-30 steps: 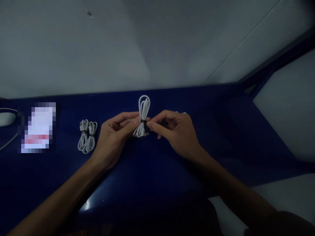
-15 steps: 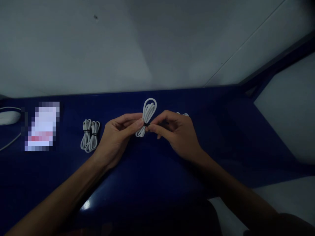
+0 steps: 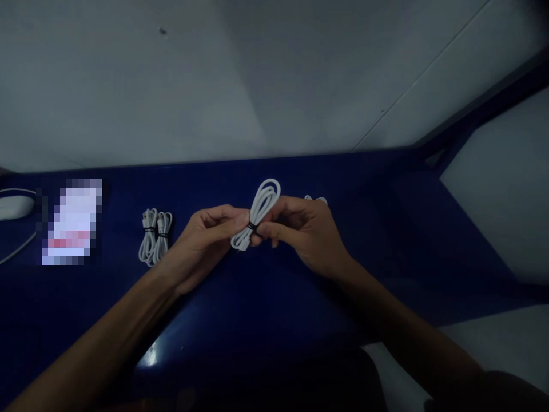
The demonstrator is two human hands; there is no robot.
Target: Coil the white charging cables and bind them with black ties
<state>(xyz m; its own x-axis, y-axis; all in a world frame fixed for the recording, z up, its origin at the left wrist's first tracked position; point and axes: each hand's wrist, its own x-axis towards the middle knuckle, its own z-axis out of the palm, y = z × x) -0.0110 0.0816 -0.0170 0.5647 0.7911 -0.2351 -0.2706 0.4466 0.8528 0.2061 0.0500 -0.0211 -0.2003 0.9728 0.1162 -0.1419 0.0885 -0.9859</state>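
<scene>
A coiled white charging cable [image 3: 266, 197] is held up between my hands, above the blue table. Around its lower part runs a black tie [image 3: 252, 226]. My left hand [image 3: 206, 237] pinches the bundle from the left, thumb close to the tie. From the right, my right hand [image 3: 306, 232] closes thumb and fingers at the tie; whether it grips the tie's end or the cable itself is hard to see. A connector end points down at the bottom of the coil.
Two tied white cables [image 3: 155, 237] lie left of my left hand. More white cable [image 3: 316, 200] shows partly behind my right hand. A blurred-out lit phone-like screen [image 3: 71, 220] and a white mouse [image 3: 16, 207] with a cord are farther left. A pale wall [image 3: 193, 103] borders the blue table [image 3: 240, 320].
The cable bundle has tilted further to the right and dropped slightly. My right fingers have come closer around the tie, while my left hand keeps its pinch.
</scene>
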